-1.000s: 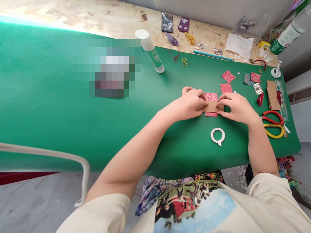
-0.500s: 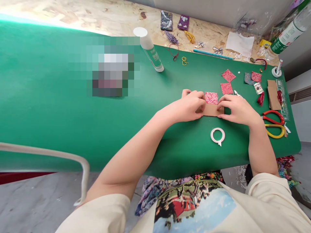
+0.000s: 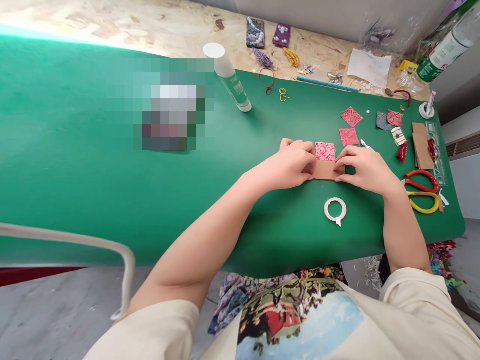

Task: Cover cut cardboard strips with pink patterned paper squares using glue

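Note:
A small brown cardboard piece [image 3: 325, 170] lies on the green mat, with a red-and-white patterned fabric square [image 3: 325, 151] over its far part. My left hand [image 3: 294, 164] pinches the cardboard's left edge, fingers curled. At the right side my right hand [image 3: 362, 169] has its thumb on the cardboard's near edge and its fingers bent at the fabric's lower right corner. Nearer to me sits a roll of white tape [image 3: 326, 210] with its end loose. Two more red fabric squares [image 3: 349, 136] [image 3: 352, 117] lie just beyond my right hand.
A white-and-green glue bottle [image 3: 233, 82] stands at the back. On the right are red-and-yellow-handled scissors [image 3: 423, 202], cardboard strips [image 3: 423, 146] and a red tassel [image 3: 402, 152]. A blue pencil [image 3: 328, 84] lies along the mat's far edge. A pale curved bar [image 3: 75, 239] crosses at lower left.

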Tool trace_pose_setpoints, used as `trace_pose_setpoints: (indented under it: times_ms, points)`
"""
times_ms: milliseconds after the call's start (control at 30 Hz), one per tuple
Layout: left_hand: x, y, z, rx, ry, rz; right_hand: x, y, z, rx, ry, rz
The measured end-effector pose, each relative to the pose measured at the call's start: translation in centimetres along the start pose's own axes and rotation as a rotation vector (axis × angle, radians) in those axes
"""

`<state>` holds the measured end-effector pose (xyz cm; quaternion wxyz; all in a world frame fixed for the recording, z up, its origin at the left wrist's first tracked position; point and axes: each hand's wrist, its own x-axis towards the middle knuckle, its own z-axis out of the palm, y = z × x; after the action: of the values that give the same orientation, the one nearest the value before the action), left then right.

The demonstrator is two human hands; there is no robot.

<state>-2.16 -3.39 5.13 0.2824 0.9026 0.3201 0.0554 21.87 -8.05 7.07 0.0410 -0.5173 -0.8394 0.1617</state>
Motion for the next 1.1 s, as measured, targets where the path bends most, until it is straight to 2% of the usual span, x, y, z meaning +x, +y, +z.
trace_pose_setpoints:
  times_ms: [300, 633, 800, 933, 1100]
  points:
    - [-0.1, 0.0, -0.3, 0.013, 0.034, -0.003, 0.1, 0.5, 0.0, -0.012, 0.060, -0.074]
    - [0.5, 0.5, -0.1, 0.129, -0.017, -0.027, 0.7, 0.0, 0.4, -0.032, -0.004, 0.042]
    - [0.1, 0.1, -0.2, 0.084, 0.052, 0.018, 0.5, 0.5, 0.4, -0.024, 0.037, -0.021]
    - [0.0, -0.3, -0.4, 0.046, 0.099, 0.013, 0.5, 1.0, 0.4, -0.012, 0.097, -0.013]
    - [0.3, -0.6, -0.3, 0.041, 0.095, -0.008, 0.7, 1.3, 0.7, -0.005, 0.106, 0.005]
